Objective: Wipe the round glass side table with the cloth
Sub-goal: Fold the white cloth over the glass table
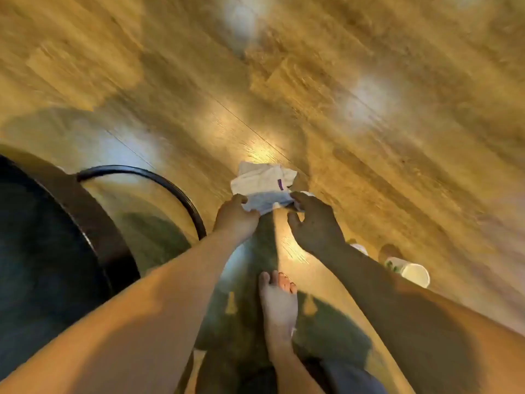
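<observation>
both hands grip the white cloth [265, 186] above the wood floor [369, 109]: left hand [235, 217], right hand [314, 223]; round glass table [159, 177] at left

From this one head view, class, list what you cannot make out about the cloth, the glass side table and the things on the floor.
- Round glass side table: only part of its dark rim shows; the left forearm hides the near edge.
- Cloth: its near edge is bunched inside both hands, left hand and right hand.
- White cup lying on the floor: partly behind the right forearm.
- Wooden floor: motion-blurred.
</observation>
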The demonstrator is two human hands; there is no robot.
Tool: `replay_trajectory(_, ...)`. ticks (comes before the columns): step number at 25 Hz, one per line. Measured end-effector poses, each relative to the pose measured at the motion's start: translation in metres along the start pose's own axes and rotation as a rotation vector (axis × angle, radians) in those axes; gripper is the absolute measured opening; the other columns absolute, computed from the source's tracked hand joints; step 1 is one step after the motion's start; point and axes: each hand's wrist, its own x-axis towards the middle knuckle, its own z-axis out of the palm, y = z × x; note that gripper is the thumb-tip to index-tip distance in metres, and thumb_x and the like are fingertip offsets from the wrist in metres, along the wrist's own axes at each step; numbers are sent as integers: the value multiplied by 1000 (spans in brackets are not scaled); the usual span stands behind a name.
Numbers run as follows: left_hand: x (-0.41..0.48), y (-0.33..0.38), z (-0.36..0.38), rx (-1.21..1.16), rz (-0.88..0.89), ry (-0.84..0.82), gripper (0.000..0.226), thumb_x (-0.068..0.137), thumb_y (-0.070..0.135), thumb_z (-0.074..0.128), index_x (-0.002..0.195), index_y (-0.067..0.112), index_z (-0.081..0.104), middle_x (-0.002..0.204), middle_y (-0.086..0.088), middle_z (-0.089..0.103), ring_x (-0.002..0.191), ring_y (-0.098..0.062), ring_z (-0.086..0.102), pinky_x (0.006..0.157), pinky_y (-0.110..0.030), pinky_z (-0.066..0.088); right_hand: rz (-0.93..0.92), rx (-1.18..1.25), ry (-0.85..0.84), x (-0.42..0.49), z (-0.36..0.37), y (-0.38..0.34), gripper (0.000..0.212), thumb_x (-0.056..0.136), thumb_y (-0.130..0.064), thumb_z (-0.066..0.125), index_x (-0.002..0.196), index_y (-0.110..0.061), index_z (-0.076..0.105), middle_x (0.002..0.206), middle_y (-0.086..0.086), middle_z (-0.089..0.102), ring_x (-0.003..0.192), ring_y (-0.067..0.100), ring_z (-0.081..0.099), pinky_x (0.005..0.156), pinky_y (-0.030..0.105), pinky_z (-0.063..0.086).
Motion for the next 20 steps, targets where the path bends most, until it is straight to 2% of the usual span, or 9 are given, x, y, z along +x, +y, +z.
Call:
replay_trajectory(2,44,-15,25,-50,-66,-21,42,89,25,59,131,20,52,128,-13,58,109,-32,59,77,-29,45,-74,-85,-105,39,52,21,46,92,-17,58,135,-3,52,132,20,59,121,35,54,101,37,42)
replay_trajectory(4,75,-23,43,-263,-134,-45,41,81,21,69,120,23,57,133,-12,50,112,-30,57,81,-32,54,-88,-203,-175,78,89,31,45,91,-22,55,133,-6,48,128,21,54,115,39,54,88,41,46)
replay_trajectory(6,88,-27,53,-447,-133,27,33,70,15,76,96,24,58,124,-11,55,97,-26,62,63,-27,59,-23,-313,-151,97,113,40,42,88,-26,55,128,-13,47,121,17,51,104,37,56,77,39,46)
replay_trajectory(8,80,-21,52,-492,-129,117,31,73,9,74,89,25,54,105,-3,60,76,-15,57,39,-15,44,62,-273,-96,96,119,45,42,89,-27,57,129,-16,49,121,17,52,103,36,57,81,42,49)
replay_trajectory(9,68,-17,50,-511,-139,192,30,77,6,71,90,25,51,94,3,57,70,-10,53,36,-12,39,79,-188,-94,89,117,42,40,91,-27,57,128,-16,51,120,17,55,105,35,58,85,43,50)
replay_trajectory(12,12,1,35,-831,-243,239,29,79,6,66,101,18,52,89,-1,63,73,-10,62,52,-19,51,104,57,-26,47,80,15,32,90,-25,57,121,-17,58,110,7,62,101,27,59,80,35,47)
replay_trajectory(14,-44,14,7,-1014,-245,202,30,79,4,64,102,21,59,90,-1,69,70,-7,66,53,-18,52,96,152,36,9,42,-18,24,85,-22,61,109,-21,61,100,0,63,94,22,61,71,30,43)
replay_trajectory(17,-136,21,-50,-1126,-86,207,38,79,-2,61,98,31,60,87,14,66,67,7,64,53,-11,49,-14,280,26,-48,-17,-88,14,76,-28,65,88,-27,58,93,3,61,85,16,57,69,28,46)
replay_trajectory(20,-217,0,-115,-1078,91,233,37,84,-3,62,109,25,60,87,22,68,79,12,63,65,-11,52,-163,324,-56,-88,-69,-169,21,69,-25,71,78,-35,55,109,3,53,102,-2,53,78,6,40)
